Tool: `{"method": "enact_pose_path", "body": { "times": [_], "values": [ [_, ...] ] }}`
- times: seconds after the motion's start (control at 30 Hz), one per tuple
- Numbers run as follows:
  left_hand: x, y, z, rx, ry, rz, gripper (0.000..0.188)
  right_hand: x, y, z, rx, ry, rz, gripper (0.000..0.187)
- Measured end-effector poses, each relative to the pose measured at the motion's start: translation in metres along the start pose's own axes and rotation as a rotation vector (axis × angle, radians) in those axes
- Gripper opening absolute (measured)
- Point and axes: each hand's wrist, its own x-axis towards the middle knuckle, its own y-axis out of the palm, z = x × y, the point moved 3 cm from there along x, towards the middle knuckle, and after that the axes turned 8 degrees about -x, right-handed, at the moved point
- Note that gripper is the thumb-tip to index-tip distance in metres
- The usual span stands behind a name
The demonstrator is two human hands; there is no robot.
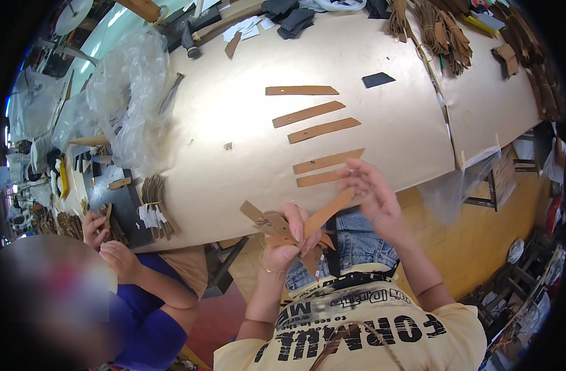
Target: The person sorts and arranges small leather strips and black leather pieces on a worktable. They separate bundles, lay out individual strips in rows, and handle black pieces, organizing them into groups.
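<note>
Taking the left hand (pixel 288 230) as the centre of the dial, it pinches a fanned bunch of brown strips (pixel 267 224) just above the person's lap, at the near edge of the table (pixel 215 185). One longer brown strip (pixel 329 213) juts from that grip toward two o'clock. Its tip reaches the right hand (pixel 377 201), which is raised between two and three o'clock with fingers parted and slightly curled; whether they touch the tip cannot be told.

Five brown strips (pixel 324 130) lie apart on the table in a column from twelve to one o'clock, each with a slanted right end. The nearest is partly behind the right fingers. Further out at one o'clock is a small dark piece (pixel 378 80); a hammer (pixel 189 40) lies at eleven, and crumpled clear plastic (pixel 131 93) between ten and eleven.

Near nine o'clock stands a banded brown bundle (pixel 154 201) with white tags (pixel 150 216), any print on them too small to make out. Beyond it are a co-worker's hands (pixel 119 260). The plainest writing is at five o'clock: bold dark capitals, with smaller lines, across the person's pale yellow shirt (pixel 369 321).
</note>
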Motion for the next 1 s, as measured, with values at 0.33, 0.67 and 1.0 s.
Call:
{"method": "enact_pose_path", "body": {
  "times": [0.33,0.67,1.0],
  "values": [
    [0.007,-0.020,-0.019,0.511,-0.035,-0.257,0.023,0.015,0.001,0.013,0.047,0.170,0.091,0.045],
    [0.032,-0.011,-0.042,0.689,-0.118,0.095,0.017,0.048,0.000,0.019,0.148,0.355,0.154,0.061],
    [0.035,-0.036,-0.044,0.533,0.072,-0.549,0.027,0.068,-0.011,-0.003,-0.760,-0.103,-0.214,0.049]
  ]
}}
